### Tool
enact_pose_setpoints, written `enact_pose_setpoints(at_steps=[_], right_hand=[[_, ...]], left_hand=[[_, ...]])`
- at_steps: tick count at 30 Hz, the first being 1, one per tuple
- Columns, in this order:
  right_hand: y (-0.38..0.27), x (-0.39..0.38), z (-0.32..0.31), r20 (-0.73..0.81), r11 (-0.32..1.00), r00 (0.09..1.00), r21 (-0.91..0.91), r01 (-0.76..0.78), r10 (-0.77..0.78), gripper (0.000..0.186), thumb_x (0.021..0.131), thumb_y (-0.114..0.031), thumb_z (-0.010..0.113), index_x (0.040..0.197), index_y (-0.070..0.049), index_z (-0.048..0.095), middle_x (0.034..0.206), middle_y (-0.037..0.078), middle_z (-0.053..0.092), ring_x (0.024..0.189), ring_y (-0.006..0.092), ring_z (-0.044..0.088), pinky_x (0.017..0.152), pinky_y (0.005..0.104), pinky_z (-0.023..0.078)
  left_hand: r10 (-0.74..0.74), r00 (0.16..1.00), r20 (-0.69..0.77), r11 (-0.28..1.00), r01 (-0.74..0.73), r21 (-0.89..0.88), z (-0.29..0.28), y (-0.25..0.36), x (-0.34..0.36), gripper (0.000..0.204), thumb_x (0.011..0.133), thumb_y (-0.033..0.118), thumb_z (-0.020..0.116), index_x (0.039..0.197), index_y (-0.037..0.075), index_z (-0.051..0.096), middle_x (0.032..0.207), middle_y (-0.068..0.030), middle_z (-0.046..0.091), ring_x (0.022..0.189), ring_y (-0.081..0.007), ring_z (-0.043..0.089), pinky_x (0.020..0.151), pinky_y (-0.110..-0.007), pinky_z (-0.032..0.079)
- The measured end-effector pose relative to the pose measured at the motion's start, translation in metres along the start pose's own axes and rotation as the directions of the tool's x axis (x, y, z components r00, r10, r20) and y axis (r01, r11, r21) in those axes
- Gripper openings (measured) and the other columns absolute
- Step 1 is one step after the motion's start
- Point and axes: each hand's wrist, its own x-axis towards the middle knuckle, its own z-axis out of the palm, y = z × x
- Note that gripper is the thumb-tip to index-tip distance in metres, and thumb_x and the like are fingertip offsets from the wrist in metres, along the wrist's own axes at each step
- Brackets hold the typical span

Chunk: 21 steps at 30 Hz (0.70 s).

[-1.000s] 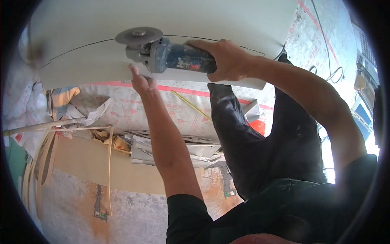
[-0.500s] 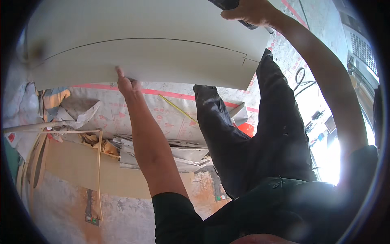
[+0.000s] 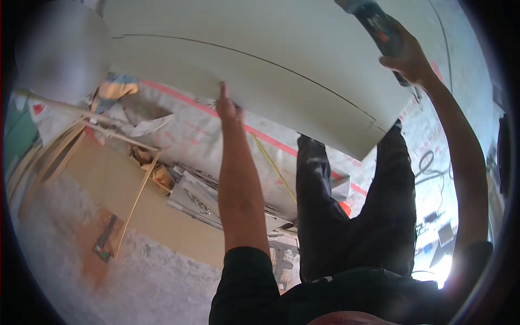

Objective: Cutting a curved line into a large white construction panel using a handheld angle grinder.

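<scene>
A large pale flat board [image 3: 292, 103] spans the upper middle, with a dark line drawn along its length and a short cross mark near the right end. My left hand [image 3: 228, 109] grips the board's near edge, thumb on top and fingers mostly hidden beneath. My right hand [image 3: 410, 59] is wrapped round a dark, long-bodied power tool [image 3: 380, 28] above the board's right part. The tool's grey head reaches the top of the picture, so its working end is cut off and its exact kind is unclear.
A yellow strip [image 3: 273, 167] and a red line [image 3: 187, 101] cross the floor. Grey scrap pieces [image 3: 196, 199], thin wooden strips [image 3: 135, 208] and crumpled debris lie at left. A dark cable [image 3: 428, 165] coils at right. One blurred pale disc [image 3: 64, 51] covers the upper left.
The view has turned, so the board now slants down to the right. More of the power tool shows in my right hand. My left hand keeps its hold on the board's edge.
</scene>
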Motion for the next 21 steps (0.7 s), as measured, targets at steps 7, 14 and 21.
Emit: enact_pose_setpoints(at_steps=[7,14,21], right_hand=[[-0.025,0.008,-0.004,0.082,0.982,0.988,0.129,-0.139,0.129,0.087,0.065,-0.013,0.074,0.146,-0.009,0.043,0.109,0.008,0.063,0.094,0.0184,0.061,0.083,0.0327,0.053],[-0.023,0.022,-0.007,0.075,0.988,0.99,0.091,-0.128,0.122,0.087,0.065,-0.012,0.073,0.146,-0.009,0.043,0.109,0.008,0.063,0.089,0.0174,0.061,0.08,0.0319,0.054],[-0.026,0.027,-0.009,0.086,0.988,0.987,0.059,-0.14,0.135,0.087,0.064,-0.01,0.074,0.146,-0.008,0.043,0.111,0.009,0.063,0.097,0.0204,0.06,0.088,0.0333,0.051]], left_hand=[[0.007,1.0,0.002,0.998,-0.007,-0.061,0.007,0.005,-0.006,0.054,0.092,0.024,0.071,0.138,0.006,0.05,0.127,-0.0075,0.06,0.116,-0.026,0.057,0.1,-0.043,0.048],[-0.019,0.997,-0.071,0.998,0.015,-0.066,0.005,0.009,-0.003,0.053,0.091,0.024,0.072,0.137,0.006,0.052,0.128,-0.0064,0.06,0.118,-0.0254,0.056,0.101,-0.042,0.048],[-0.027,0.988,-0.155,0.999,0.02,-0.046,0.01,0.018,-0.005,0.049,0.089,0.023,0.075,0.13,0.005,0.056,0.123,-0.0064,0.062,0.11,-0.0243,0.061,0.094,-0.039,0.052]])
